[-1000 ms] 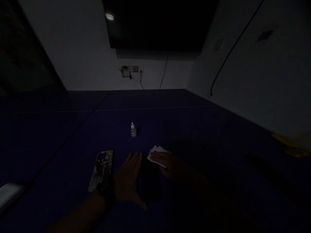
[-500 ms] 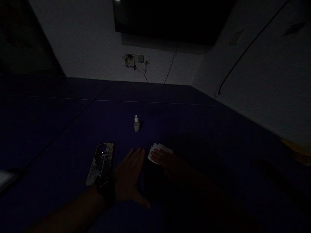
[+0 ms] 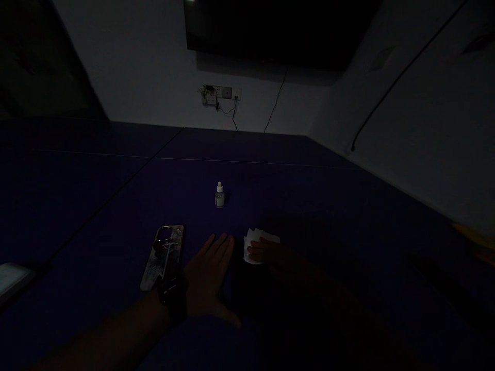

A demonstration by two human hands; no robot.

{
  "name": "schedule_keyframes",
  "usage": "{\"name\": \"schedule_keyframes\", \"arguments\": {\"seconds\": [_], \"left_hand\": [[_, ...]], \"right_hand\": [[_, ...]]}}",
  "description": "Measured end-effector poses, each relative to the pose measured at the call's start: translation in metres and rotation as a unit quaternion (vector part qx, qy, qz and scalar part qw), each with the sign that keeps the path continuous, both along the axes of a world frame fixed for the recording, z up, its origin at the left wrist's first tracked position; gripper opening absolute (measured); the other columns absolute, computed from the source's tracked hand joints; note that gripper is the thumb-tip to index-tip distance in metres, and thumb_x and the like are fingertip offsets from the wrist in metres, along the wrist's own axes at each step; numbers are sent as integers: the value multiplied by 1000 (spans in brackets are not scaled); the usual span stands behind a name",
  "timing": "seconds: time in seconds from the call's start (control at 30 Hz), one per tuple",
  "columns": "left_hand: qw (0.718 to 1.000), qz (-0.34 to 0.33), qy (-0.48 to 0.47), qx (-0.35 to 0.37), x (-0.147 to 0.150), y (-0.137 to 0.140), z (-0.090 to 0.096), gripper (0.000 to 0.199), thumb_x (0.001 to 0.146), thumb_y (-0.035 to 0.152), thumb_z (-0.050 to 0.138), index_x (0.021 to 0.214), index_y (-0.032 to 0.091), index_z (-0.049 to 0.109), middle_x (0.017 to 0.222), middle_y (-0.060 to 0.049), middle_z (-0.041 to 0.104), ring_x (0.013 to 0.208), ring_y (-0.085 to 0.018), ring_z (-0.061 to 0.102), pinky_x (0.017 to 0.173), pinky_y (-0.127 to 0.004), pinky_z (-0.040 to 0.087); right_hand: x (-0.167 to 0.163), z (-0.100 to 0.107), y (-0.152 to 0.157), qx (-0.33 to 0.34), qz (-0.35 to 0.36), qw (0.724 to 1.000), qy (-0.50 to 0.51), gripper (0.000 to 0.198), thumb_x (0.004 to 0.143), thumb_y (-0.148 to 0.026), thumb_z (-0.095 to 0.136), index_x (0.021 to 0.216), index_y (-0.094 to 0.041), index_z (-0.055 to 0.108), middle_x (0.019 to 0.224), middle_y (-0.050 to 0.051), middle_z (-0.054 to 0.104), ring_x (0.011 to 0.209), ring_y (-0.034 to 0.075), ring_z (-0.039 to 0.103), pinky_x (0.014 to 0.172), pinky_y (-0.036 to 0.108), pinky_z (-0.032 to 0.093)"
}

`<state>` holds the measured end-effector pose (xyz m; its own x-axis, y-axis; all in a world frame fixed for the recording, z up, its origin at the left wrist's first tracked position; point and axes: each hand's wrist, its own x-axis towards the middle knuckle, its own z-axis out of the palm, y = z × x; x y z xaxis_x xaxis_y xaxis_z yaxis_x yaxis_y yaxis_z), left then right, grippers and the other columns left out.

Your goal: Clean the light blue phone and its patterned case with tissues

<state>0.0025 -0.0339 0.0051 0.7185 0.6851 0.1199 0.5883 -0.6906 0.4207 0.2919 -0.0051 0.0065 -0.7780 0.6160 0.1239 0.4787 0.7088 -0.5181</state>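
My left hand (image 3: 209, 278), a dark watch (image 3: 172, 294) on its wrist, lies flat with the fingers stretched forward and the thumb spread to the right. Just left of it is a phone case (image 3: 165, 257) with a dark picture and a camera cut-out. My right hand (image 3: 266, 251) presses its fingers on a white tissue (image 3: 250, 256), holding it against the surface. Between my hands is a very dark patch; I cannot tell whether it is an object or shadow. Ahead of them a small dropper bottle (image 3: 219, 199) with a white top stands upright.
The blue table (image 3: 201, 175) reaches to the wall. A pale object (image 3: 15, 278) lies at the left edge, and a yellow thing (image 3: 474, 236) at the right. Sockets with cords (image 3: 224, 94) are on the wall below a large dark screen (image 3: 270, 31). The room is dim.
My right hand has slid slightly to the right with the tissue. My left hand stays in place, and the whole view has shifted a little.
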Motion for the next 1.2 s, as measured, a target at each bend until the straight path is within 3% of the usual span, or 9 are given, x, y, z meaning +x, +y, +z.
{"name": "schedule_keyframes", "arguments": {"seconds": [0.13,0.3,0.47,0.63,0.8,0.87,0.97,1.07,1.2], "left_hand": [[1000,6,-24,10,0,-1,-1,139,64,91,64,163,9,11,165,-26,21,153,-46,19,125,-61,7],[1000,2,-11,4,0,0,-3,139,65,91,63,163,8,8,166,-25,18,153,-46,18,124,-62,7],[1000,2,-6,-5,3,0,0,141,63,92,63,162,6,12,165,-27,18,153,-47,18,124,-63,4],[1000,6,-10,2,3,-2,1,139,65,92,62,162,5,11,165,-28,21,153,-47,18,124,-63,7],[1000,0,-18,7,1,2,-8,144,61,93,64,162,7,6,165,-28,20,153,-48,19,124,-63,6],[1000,-5,-12,12,0,3,-11,146,61,93,64,162,6,4,165,-29,18,153,-48,18,124,-63,5],[1000,-8,-10,20,0,3,-13,147,62,93,63,162,5,2,165,-29,17,153,-48,17,124,-63,6],[1000,-6,3,26,1,2,-8,148,63,94,61,162,5,-4,165,-29,16,153,-47,18,124,-64,9],[999,-4,42,29,1,1,0,148,63,97,56,161,6,-8,165,-30,16,153,-47,18,123,-65,13]], "right_hand": [[3,-5,2,6,-29,999,12,62,93,-10,41,152,-24,47,160,5,41,150,22,35,126,49,26],[-2,-15,5,-2,49,997,60,52,96,-14,39,143,-26,58,153,4,53,147,20,41,126,49,26],[-8,-18,6,15,-5,998,58,55,95,-14,40,148,-23,53,155,6,50,149,21,38,127,51,24],[-8,-18,6,23,65,994,82,51,96,-15,38,143,-23,58,149,6,57,145,19,45,127,49,24],[-6,-18,6,13,8,997,72,54,97,-15,37,149,-24,51,157,5,48,149,19,38,127,49,22],[-9,-16,6,-1,32,998,57,55,97,-16,37,151,-22,48,159,6,44,151,20,34,127,49,22],[-9,-16,5,-7,91,993,77,50,98,-18,38,144,-24,56,153,6,53,148,20,40,127,50,21],[-4,-20,6,8,61,992,106,48,99,-17,36,139,-25,61,146,5,61,144,19,46,127,51,21],[-11,-22,8,9,13,999,51,54,98,-18,37,150,-19,49,158,10,45,150,22,36,127,50,21]]}}
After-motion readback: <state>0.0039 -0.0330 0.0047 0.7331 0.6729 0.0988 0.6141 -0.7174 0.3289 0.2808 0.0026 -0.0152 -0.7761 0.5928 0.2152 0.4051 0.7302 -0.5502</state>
